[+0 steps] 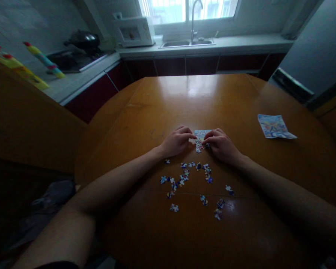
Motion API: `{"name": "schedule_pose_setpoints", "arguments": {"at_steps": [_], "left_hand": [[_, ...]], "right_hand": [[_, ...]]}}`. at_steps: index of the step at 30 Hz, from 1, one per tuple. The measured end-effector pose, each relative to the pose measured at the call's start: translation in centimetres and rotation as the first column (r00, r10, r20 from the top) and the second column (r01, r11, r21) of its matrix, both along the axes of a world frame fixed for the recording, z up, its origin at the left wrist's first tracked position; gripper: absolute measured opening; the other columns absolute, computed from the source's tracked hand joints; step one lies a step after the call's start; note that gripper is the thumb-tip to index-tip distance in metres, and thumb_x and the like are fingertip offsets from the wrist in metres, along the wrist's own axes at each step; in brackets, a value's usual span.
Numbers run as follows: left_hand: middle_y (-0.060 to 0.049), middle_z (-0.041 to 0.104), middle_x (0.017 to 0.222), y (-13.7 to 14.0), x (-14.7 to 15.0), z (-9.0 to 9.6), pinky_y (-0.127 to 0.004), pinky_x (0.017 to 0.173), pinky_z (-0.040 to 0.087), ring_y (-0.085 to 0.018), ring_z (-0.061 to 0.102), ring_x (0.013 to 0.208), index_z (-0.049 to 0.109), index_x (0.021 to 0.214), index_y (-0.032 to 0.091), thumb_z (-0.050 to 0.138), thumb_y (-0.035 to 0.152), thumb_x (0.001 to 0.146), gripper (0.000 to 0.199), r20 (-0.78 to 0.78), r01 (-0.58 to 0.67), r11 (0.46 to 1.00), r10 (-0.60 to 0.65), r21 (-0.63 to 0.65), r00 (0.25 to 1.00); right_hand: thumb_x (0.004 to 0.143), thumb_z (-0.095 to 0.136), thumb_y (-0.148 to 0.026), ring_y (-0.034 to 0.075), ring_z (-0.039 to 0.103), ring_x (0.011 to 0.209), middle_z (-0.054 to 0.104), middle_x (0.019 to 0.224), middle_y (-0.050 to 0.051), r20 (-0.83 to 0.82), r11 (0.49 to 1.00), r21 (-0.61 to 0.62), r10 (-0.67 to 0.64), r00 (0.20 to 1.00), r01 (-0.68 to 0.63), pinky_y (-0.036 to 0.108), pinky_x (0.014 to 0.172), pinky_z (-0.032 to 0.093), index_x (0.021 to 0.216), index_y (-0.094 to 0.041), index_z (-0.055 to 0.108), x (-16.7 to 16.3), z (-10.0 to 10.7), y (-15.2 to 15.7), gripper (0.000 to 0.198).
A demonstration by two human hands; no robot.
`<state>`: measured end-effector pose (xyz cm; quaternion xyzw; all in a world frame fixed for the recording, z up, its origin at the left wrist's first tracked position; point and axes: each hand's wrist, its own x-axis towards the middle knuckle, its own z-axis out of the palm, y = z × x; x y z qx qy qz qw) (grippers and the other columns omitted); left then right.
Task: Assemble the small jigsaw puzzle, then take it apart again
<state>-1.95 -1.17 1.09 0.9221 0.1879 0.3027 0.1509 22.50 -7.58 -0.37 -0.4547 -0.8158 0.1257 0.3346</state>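
On the brown wooden table (156, 108), between my two hands, lies a small puzzle patch (201, 133). My left hand (177, 142) is at its left edge and my right hand (224, 146) reaches over its right side, fingers bent and drawn narrow on both; it's too dim and small to tell whether either pinches a piece. Loose pieces (182, 182) lie scattered nearer me, and a creased printed sheet (274, 126) rests well apart, off to the right.

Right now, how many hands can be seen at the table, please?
2. The left hand is at the left side of the puzzle; the right hand is at its right side, partly covering it. No other hand shows.
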Motion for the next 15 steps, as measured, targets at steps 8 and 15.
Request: {"name": "schedule_pose_setpoints", "arguments": {"at_steps": [8, 15], "left_hand": [[-0.006, 0.065, 0.095, 0.2, 0.0, -0.5, -0.036, 0.088, 0.05, -0.019, 0.057, 0.094, 0.076, 0.099, 0.021, 0.056, 0.01, 0.09, 0.024, 0.028, -0.069, 0.996, 0.07, -0.056, 0.997], [-0.005, 0.067, 0.095, 0.4, 0.1, -0.8, -0.035, 0.088, 0.05, -0.018, 0.058, 0.095, 0.077, 0.095, 0.021, 0.061, 0.016, 0.092, 0.017, 0.013, -0.103, 0.992, 0.104, -0.072, 0.994]], "right_hand": [[0.091, 0.061, -0.019, 0.026, 0.058, 0.098, 0.068, 0.1, 0.009, -0.124, 0.983, 0.175, -0.033, 0.992, 0.054, 0.044, 0.087, 0.05, 0.1, -0.025, 0.075, -0.6, 0.9, -0.5, 0.017], [0.097, 0.059, -0.021, 0.022, 0.055, 0.099, 0.069, 0.106, 0.004, 0.099, 0.928, 0.11, 0.346, 0.933, -0.356, 0.04, 0.09, 0.045, 0.101, -0.027, 0.071, -6.2, 3.4, -5.9, 0.015]]}}
